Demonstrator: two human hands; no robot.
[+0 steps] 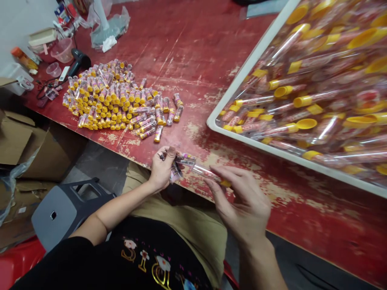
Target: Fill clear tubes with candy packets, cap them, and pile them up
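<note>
Right hand (pixel 246 197): grip holds a yellow-capped tube (pixel 205 171) between thumb and fingers. Left hand (pixel 161 169): grip pinches printed sleeves (pixel 176 173), tube's clear end at them, by the worktop (pixel 181 60)'s near edge. Looks like sleeving; can't tell if tube is inside. Next move calls for keeping both lined up. Beyond: labelled tubes (pixel 102 96) heaped toward left end; white-rimmed tray (pixel 255 143) right, loaded.
</note>
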